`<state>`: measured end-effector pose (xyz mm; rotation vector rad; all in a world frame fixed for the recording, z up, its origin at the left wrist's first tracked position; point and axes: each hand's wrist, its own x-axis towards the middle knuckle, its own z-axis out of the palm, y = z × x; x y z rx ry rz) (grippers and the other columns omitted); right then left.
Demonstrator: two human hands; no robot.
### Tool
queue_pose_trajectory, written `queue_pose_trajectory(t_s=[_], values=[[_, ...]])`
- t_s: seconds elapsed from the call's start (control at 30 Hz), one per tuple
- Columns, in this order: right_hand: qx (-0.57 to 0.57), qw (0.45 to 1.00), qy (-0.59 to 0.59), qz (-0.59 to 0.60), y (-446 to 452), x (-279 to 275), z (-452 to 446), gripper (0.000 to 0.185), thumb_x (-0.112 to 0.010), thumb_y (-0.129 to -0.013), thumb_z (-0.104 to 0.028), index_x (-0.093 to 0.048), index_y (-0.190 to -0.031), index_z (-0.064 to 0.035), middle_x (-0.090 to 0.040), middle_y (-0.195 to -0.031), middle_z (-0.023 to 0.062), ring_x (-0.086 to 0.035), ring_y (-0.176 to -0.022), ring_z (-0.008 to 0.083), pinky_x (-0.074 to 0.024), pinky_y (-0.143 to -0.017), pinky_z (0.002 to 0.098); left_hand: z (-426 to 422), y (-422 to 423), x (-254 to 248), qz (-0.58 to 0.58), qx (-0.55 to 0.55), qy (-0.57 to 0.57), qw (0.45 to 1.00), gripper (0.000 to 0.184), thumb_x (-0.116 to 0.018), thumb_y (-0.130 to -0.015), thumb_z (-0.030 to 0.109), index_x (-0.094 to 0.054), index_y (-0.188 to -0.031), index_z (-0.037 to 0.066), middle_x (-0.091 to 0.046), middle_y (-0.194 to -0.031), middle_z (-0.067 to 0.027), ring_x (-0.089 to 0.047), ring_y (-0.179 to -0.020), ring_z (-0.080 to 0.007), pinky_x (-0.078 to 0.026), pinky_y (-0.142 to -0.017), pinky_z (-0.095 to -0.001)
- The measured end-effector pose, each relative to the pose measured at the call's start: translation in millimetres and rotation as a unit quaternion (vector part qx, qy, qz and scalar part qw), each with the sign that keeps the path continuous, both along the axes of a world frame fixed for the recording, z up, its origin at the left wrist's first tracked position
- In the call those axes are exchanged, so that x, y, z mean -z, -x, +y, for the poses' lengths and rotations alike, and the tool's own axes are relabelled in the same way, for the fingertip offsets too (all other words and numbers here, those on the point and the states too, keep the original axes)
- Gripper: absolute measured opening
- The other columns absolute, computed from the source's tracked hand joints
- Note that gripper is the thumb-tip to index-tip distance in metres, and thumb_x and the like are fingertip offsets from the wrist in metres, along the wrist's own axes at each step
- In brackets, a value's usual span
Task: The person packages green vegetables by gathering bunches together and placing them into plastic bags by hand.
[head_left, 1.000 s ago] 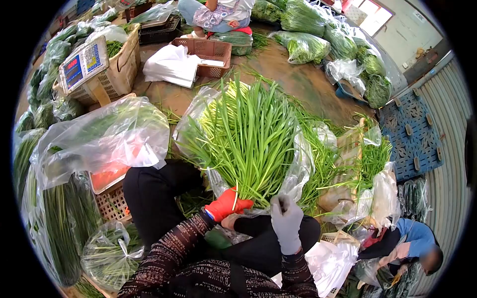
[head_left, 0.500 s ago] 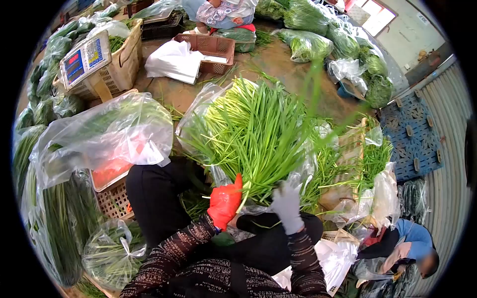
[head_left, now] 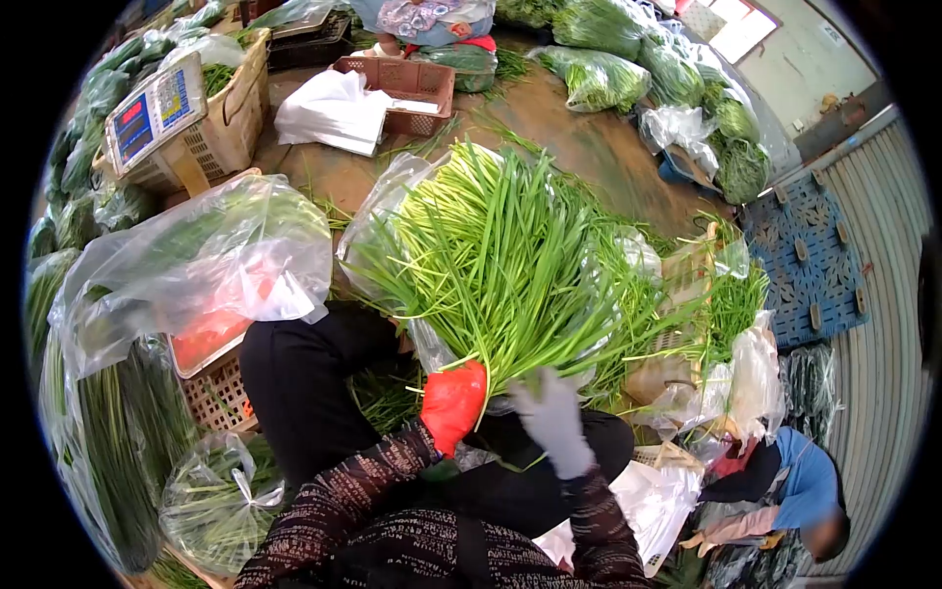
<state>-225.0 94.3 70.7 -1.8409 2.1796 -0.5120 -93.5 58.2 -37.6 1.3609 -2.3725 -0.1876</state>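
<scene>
My left hand [head_left: 454,402], in a red glove, is closed round the lower ends of long green stalks. These green stalks [head_left: 500,265] fan up and to the right over a large heap lying on an open clear plastic bag [head_left: 368,231]. Beside it, my right hand [head_left: 551,417] wears a grey glove and is smeared by motion, close to the stalk ends; its fingers cannot be made out clearly. A loose thin stalk hangs below the two hands, over my dark trousers.
A scale [head_left: 157,113] leans on a crate at the upper left. A brown basket [head_left: 412,93] stands ahead, bagged greens [head_left: 599,79] beyond. At right are a crate with greens [head_left: 731,304] and a blue pallet [head_left: 800,255]. Two other people sit nearby, top and lower right.
My left hand has turned and closed over the stalk ends. Some stalks have swung down to the right. My right hand has moved left towards the stalks. The person at lower right has shifted.
</scene>
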Motion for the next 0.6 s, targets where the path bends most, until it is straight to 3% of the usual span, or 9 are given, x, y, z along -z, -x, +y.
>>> queue_pose_trajectory(t_s=[0.2, 0.27, 0.33, 0.37, 0.47, 0.5, 0.53, 0.57, 0.6], values=[[0.069, 0.994, -0.085, -0.019, -14.5, 52.4, -23.2, 0.042, -0.060, -0.079, -0.038, -0.055, -0.091, 0.0017, -0.062, -0.072, 0.0199, -0.061, -0.070, 0.0398, -0.0478, -0.063, 0.0465, -2.1, -11.1, -3.8, 0.063, 0.018, 0.024, 0.998, 0.006, -0.049, -0.075, 0.008, -0.051, -0.080, 0.006, -0.055, -0.060, -0.0083, -0.059, -0.055, -0.0260, -0.044, -0.044, -0.0361], [-0.004, 0.999, -0.042, -0.011, -4.6, 36.4, -24.4, 0.035, -0.062, -0.078, -0.032, -0.055, -0.089, 0.0005, -0.062, -0.071, 0.0196, -0.060, -0.069, 0.0401, -0.0478, -0.062, 0.0459, -3.1, -8.0, -4.2, 0.066, 0.021, -0.051, 0.996, 0.007, -0.049, -0.076, 0.008, -0.051, -0.083, 0.007, -0.056, -0.061, -0.0094, -0.060, -0.056, -0.0269, -0.045, -0.046, -0.0373], [-0.002, 1.000, -0.022, -0.003, 14.4, 14.2, -26.5, 0.025, -0.064, -0.076, -0.019, -0.059, -0.094, -0.0028, -0.064, -0.072, 0.0154, -0.063, -0.066, 0.0304, -0.0489, -0.059, 0.0394, -6.6, -10.9, -8.5, 0.016, 0.018, -0.063, 0.998, 0.012, -0.054, -0.073, 0.012, -0.050, -0.083, 0.008, -0.056, -0.061, -0.0101, -0.060, -0.056, -0.0289, -0.045, -0.047, -0.0389], [-0.026, 0.995, 0.089, 0.020, 34.4, 6.1, -27.0, 0.026, -0.064, -0.074, -0.013, -0.059, -0.098, -0.0050, -0.065, -0.075, 0.0126, -0.063, -0.065, 0.0258, -0.0494, -0.062, 0.0366, -11.0, -17.2, -9.2, 0.076, 0.022, -0.067, 0.995, 0.014, -0.058, -0.071, 0.014, -0.051, -0.082, 0.008, -0.057, -0.061, -0.0111, -0.060, -0.056, -0.0296, -0.045, -0.046, -0.0394], [0.187, 0.971, 0.148, 0.011, 97.0, -46.5, -35.6, 0.031, -0.062, -0.073, -0.010, -0.058, -0.103, -0.0025, -0.064, -0.096, 0.0163, -0.061, -0.085, 0.0276, -0.0475, -0.077, 0.0350, -22.0, -28.1, -13.8, 0.206, 0.004, -0.104, 0.973, 0.021, -0.066, -0.072, 0.020, -0.055, -0.085, 0.008, -0.059, -0.062, -0.0100, -0.058, -0.050, -0.0243, -0.041, -0.043, -0.0346], [0.215, 0.939, 0.266, -0.041, 157.3, -25.6, -39.3, 0.034, -0.064, -0.074, -0.013, -0.057, -0.105, 0.0001, -0.064, -0.092, 0.0168, -0.062, -0.085, 0.0281, -0.0477, -0.077, 0.0352, -29.8, -34.2, -28.0, 0.341, 0.004, -0.362, 0.867, 0.023, -0.065, -0.075, 0.022, -0.056, -0.089, 0.007, -0.059, -0.063, -0.0078, -0.055, -0.048, -0.0197, -0.040, -0.042, -0.0309], [0.252, 0.939, 0.233, 0.016, 205.9, -35.9, -39.4, 0.035, -0.064, -0.075, -0.014, -0.056, -0.105, 0.0009, -0.064, -0.094, 0.0177, -0.061, -0.087, 0.0285, -0.0473, -0.078, 0.0360, -35.4, -39.2, -39.4, 0.442, 0.005, -0.586, 0.679, 0.025, -0.065, -0.077, 0.024, -0.057, -0.092, 0.006, -0.059, -0.065, -0.0055, -0.052, -0.046, -0.0152, -0.038, -0.041, -0.0272], [0.289, 0.934, 0.198, 0.071, 233.3, -45.1, -41.6, 0.036, -0.064, -0.076, -0.016, -0.055, -0.106, 0.0018, -0.063, -0.096, 0.0185, -0.061, -0.089, 0.0288, -0.0469, -0.079, 0.0368, -37.7, -42.9, -44.4, 0.467, 0.026, -0.628, 0.622, 0.027, -0.061, -0.082, 0.023, -0.059, -0.100, 0.004, -0.051, -0.062, 0.0004, -0.043, -0.045, -0.0080, -0.034, -0.041, -0.0217], [0.293, 0.932, 0.202, 0.070, 233.7, -54.9, -42.4, 0.036, -0.064, -0.076, -0.016, -0.055, -0.106, 0.0018, -0.063, -0.096, 0.0185, -0.061, -0.089, 0.0288, -0.0469, -0.079, 0.0368, -39.5, -45.1, -43.1, 0.464, 0.030, -0.627, 0.625, 0.027, -0.061, -0.082, 0.023, -0.059, -0.100, 0.004, -0.051, -0.062, 0.0004, -0.043, -0.045, -0.0080, -0.034, -0.041, -0.0217]])
